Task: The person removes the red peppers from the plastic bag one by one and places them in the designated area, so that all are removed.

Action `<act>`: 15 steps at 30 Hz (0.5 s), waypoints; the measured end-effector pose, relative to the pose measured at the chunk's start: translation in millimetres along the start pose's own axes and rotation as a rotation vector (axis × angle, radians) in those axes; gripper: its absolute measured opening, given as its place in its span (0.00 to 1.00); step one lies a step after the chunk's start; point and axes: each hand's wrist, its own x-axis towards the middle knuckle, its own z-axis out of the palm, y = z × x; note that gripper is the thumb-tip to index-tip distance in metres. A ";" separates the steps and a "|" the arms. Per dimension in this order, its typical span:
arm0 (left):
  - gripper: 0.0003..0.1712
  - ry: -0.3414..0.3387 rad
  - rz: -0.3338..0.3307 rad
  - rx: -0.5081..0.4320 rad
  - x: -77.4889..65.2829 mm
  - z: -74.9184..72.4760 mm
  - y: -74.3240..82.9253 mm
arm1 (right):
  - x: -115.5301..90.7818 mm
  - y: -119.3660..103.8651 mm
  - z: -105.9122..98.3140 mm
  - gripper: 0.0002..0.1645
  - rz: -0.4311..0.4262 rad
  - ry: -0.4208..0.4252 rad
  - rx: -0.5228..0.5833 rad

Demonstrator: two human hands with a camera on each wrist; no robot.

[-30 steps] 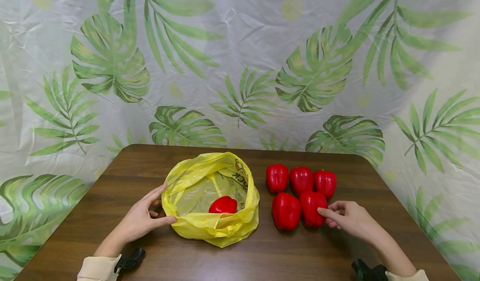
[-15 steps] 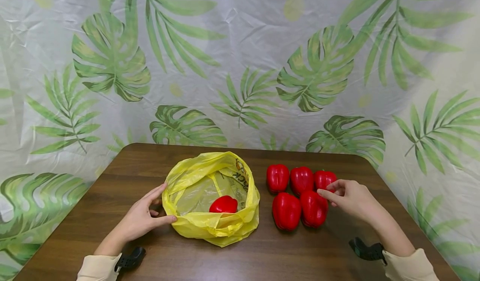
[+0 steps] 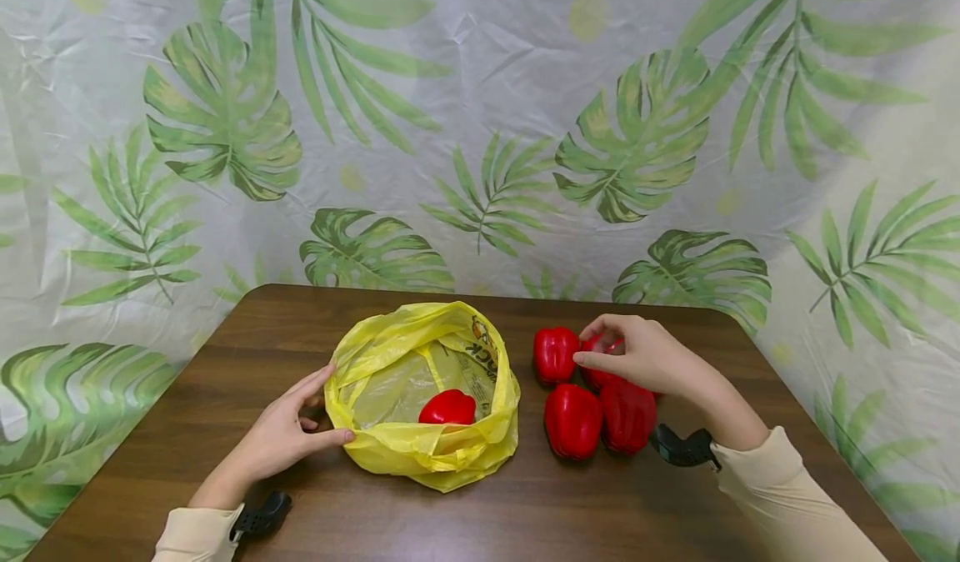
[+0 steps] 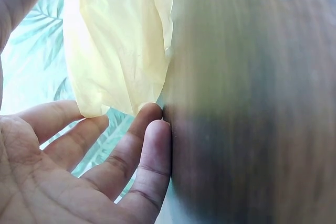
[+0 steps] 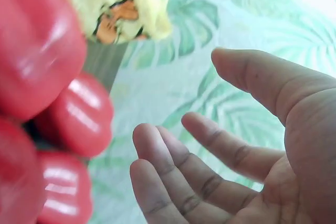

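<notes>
A yellow plastic bag (image 3: 442,458) stands with its mouth spread, and one red bell pepper (image 3: 447,408) lies inside. At its left side is my left hand (image 3: 273,441), thumb and fingers spread apart; in the left wrist view fingertips touch the yellow plastic (image 4: 121,40). My right hand (image 3: 645,353) hovers over the back row of peppers, thumb and fingers apart with nothing between them. Nearest its fingertips are the back left pepper (image 3: 555,353) and the back middle pepper (image 3: 600,374), partly covered. A front left pepper (image 3: 573,422) and front right pepper (image 3: 628,416) show below; the back right one is mostly hidden.
Everything rests on a dark wooden table (image 3: 540,512). Behind it hangs a leaf-print cloth (image 3: 480,112). Black wrist mounts (image 3: 262,516) are strapped on both wrists.
My right hand has moved from the front right pepper up and leftward over the back row, without taking a pepper. The left hand and the bag have stayed in place.
</notes>
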 end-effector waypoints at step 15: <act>0.62 0.007 0.013 0.002 -0.6 -0.4 -0.3 | 60.0 -65.1 30.8 0.21 -0.176 -0.188 -0.043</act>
